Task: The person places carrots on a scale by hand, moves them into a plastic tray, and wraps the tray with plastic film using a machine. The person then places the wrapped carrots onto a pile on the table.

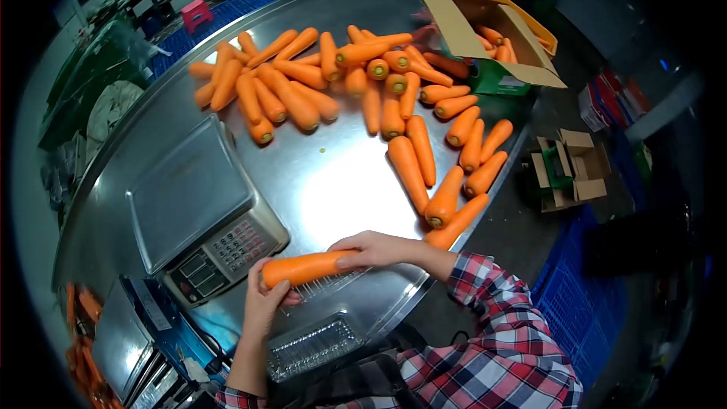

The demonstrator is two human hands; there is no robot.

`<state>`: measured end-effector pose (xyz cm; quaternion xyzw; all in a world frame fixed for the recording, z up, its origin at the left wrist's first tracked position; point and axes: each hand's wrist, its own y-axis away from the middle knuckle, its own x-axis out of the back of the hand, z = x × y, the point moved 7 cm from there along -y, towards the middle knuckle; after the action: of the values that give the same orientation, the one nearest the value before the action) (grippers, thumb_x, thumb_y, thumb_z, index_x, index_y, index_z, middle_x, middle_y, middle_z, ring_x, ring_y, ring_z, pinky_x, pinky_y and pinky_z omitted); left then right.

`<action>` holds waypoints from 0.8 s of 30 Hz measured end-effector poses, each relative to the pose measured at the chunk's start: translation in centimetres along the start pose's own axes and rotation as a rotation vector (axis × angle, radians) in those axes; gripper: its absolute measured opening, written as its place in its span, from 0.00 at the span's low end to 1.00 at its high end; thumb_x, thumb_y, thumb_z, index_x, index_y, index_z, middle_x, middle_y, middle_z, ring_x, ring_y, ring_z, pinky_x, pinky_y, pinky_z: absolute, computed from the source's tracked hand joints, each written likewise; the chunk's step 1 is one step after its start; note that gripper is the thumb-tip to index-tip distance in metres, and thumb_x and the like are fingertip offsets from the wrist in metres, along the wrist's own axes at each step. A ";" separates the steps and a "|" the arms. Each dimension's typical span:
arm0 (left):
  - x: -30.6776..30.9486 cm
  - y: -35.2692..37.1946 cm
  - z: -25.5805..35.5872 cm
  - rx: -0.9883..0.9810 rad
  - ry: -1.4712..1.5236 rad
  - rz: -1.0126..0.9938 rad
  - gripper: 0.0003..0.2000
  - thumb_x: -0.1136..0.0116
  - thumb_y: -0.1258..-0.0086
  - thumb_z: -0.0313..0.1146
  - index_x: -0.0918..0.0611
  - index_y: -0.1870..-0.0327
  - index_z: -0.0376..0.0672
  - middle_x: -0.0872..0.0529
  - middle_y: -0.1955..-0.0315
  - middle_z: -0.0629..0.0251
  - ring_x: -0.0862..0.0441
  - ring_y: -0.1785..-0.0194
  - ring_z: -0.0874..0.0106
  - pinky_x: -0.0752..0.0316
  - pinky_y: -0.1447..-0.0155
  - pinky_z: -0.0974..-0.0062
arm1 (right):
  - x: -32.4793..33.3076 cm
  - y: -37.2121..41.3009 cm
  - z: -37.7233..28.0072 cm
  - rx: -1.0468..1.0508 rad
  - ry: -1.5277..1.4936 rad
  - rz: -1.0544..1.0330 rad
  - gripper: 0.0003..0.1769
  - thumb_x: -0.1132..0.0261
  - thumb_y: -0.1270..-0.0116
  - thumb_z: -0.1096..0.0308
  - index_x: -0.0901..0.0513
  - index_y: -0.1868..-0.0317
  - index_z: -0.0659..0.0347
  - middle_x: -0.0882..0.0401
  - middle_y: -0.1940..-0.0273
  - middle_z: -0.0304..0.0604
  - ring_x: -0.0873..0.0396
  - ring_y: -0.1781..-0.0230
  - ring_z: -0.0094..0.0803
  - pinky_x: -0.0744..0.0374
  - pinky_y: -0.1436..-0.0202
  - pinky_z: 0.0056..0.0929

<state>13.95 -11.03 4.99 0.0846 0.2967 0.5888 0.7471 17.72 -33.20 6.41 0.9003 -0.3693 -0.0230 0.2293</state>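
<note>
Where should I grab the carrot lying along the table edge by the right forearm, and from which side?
Grip the edge carrot around its middle, from above, pinching across its width. It lies flat and slanted; the neighbouring carrot crowds its inner side near the thick end, so the middle probably leaves more room. The right hand, now on the held carrot, is nearest.

A produce packing room: steel table [341, 182], weighing scale [201, 208], loose carrots [363, 91], cardboard boxes [492, 30].

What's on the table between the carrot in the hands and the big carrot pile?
Past the carrot, just bare shiny metal table and one tiny green speck, in the head view.
</note>
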 end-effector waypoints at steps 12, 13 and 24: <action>1.4 0.8 -4.1 -0.301 -0.867 0.225 0.26 0.29 0.51 0.25 0.29 0.51 0.40 0.22 0.54 0.55 0.25 0.45 0.61 0.29 0.43 0.67 | 27.7 3.8 8.6 -0.261 0.545 1.105 0.41 0.33 0.42 0.63 0.43 0.32 0.65 0.33 0.39 0.56 0.28 0.44 0.43 0.28 0.43 0.34; 1.0 1.0 -3.6 -0.359 -1.001 0.239 0.25 0.29 0.52 0.25 0.28 0.52 0.40 0.22 0.54 0.55 0.26 0.44 0.59 0.30 0.41 0.65 | 28.5 2.9 9.9 -0.184 0.521 1.070 0.44 0.33 0.42 0.63 0.46 0.30 0.65 0.35 0.37 0.56 0.30 0.41 0.44 0.29 0.41 0.34; -4.7 2.2 3.4 -0.585 -0.944 0.118 0.24 0.32 0.49 0.27 0.25 0.49 0.38 0.23 0.49 0.53 0.26 0.43 0.56 0.32 0.38 0.64 | 20.1 9.3 -0.2 0.313 0.156 0.980 0.40 0.34 0.48 0.71 0.40 0.33 0.52 0.33 0.42 0.45 0.30 0.44 0.32 0.30 0.40 0.29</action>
<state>13.34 -13.98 10.42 0.1449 -0.2510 0.5856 0.7570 26.25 -52.45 13.11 0.6442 -0.7283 0.2100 0.1025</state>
